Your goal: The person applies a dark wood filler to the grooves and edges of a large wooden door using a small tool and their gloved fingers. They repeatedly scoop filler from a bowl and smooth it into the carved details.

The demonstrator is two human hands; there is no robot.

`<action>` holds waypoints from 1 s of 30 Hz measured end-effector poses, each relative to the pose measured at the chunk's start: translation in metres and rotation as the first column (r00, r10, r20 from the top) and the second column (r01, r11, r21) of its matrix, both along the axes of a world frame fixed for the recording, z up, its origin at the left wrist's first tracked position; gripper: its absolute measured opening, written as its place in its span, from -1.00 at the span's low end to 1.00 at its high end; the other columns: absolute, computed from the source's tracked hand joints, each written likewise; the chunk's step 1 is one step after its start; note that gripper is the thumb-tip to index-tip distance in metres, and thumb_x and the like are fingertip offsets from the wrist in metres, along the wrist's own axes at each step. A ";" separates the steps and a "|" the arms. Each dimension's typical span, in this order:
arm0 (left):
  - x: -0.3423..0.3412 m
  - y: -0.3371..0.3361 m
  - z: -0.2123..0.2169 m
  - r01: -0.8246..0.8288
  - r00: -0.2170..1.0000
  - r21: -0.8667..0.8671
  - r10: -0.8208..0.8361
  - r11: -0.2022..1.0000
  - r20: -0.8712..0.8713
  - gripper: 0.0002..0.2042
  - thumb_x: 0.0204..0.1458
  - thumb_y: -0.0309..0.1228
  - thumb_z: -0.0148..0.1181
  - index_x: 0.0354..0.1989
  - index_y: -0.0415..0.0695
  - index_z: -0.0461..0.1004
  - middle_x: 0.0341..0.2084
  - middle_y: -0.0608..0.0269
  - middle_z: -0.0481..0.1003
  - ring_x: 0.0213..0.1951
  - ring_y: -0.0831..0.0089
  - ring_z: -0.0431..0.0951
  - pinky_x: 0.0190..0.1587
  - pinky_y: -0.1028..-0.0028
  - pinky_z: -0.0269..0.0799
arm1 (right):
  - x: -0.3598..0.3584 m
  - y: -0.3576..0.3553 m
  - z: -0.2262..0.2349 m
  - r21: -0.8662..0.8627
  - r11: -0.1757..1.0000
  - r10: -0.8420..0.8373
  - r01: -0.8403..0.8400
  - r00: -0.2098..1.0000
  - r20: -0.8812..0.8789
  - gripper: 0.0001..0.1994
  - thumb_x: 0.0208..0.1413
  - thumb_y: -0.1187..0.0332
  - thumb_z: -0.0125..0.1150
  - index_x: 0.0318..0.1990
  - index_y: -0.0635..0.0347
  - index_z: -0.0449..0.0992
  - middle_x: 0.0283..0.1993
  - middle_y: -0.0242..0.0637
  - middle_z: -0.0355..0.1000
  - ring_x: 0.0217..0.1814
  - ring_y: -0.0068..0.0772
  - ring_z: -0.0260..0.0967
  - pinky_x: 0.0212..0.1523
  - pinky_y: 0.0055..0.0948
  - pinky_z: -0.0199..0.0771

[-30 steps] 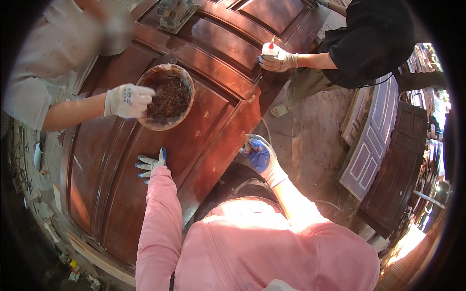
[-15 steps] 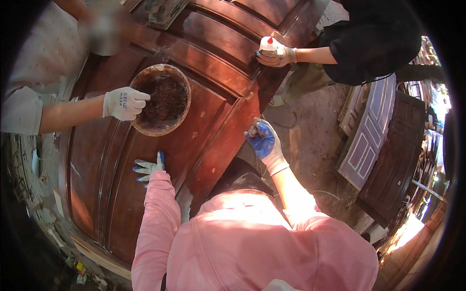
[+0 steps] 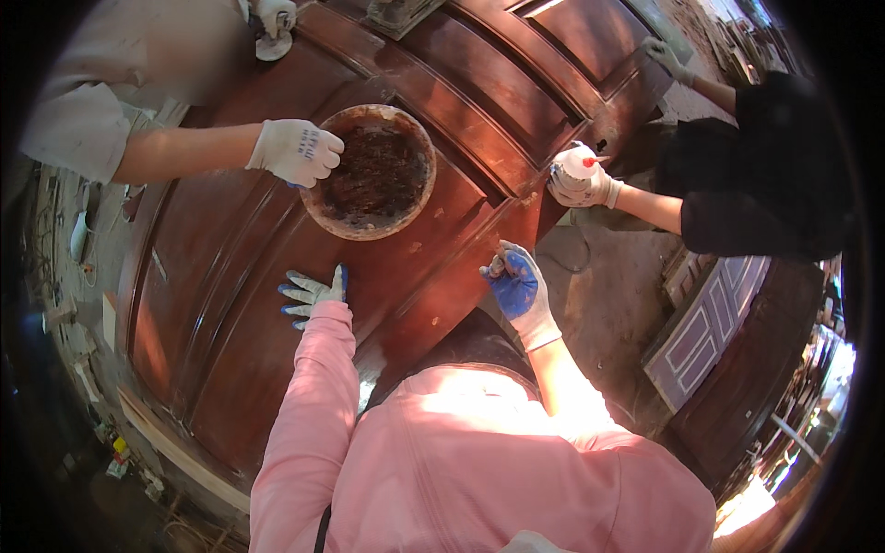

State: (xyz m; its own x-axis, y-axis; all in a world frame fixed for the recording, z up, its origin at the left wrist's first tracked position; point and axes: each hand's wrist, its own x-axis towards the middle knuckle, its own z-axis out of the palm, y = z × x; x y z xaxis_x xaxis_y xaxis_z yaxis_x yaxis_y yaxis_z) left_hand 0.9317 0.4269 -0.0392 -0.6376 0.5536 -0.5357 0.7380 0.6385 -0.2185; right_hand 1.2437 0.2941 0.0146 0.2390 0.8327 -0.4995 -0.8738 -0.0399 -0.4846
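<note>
Your left hand (image 3: 312,293) lies flat, fingers spread, on the reddish-brown door (image 3: 230,304); your right hand (image 3: 516,284) pinches something small at its edge. Door already glossy; filler bowl (image 3: 372,171) still full.

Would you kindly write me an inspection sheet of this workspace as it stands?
Surface: dark red-brown panelled wooden door, lying flat, glossy.
Job's things: round bowl of dark brown paste resting on the door.
Clutter: small grey object at the door's far end.
Hands: left hand, gloved, flat on the door; right hand at the door's edge, pinching something small.
Cables: nothing seen.
Surroundings: co-worker's gloved hand at the bowl's rim; another's hand holds a white bottle; more doors at the right.
</note>
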 end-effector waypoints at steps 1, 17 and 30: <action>0.001 0.000 0.000 0.000 1.000 0.005 0.000 1.000 0.002 0.26 -0.16 0.60 0.08 0.60 0.26 -0.46 0.60 0.15 -0.50 0.54 -0.31 -0.36 0.45 -0.35 -0.25 | -0.002 0.004 0.000 0.003 1.000 0.008 -0.008 1.000 0.003 -0.72 0.35 0.39 0.12 0.14 0.25 0.54 -0.26 -0.31 0.52 -0.20 -0.42 0.48 0.08 -0.18 0.58; 0.003 -0.003 0.002 -0.013 0.999 0.039 0.012 0.999 0.032 0.27 -0.16 0.58 0.09 0.60 0.23 -0.44 0.59 0.10 -0.49 0.54 -0.33 -0.41 0.45 -0.35 -0.32 | -0.008 0.045 0.013 0.047 0.994 0.100 -0.103 0.993 0.066 -0.71 0.34 0.39 0.14 0.14 0.31 0.54 -0.27 -0.34 0.53 -0.23 -0.45 0.49 0.05 -0.30 0.58; 0.033 -0.024 0.014 -0.077 0.835 0.845 -0.429 0.529 0.345 -0.27 0.16 -0.13 0.32 0.44 -0.18 0.19 0.30 -0.13 0.32 0.28 0.03 0.35 0.32 0.12 0.26 | -0.026 0.193 0.079 -0.353 0.809 -0.002 -0.470 -0.603 0.798 -0.81 0.15 0.31 0.28 -0.10 0.08 0.65 -0.23 -0.23 0.54 -0.05 -0.15 0.50 -0.06 -0.26 0.54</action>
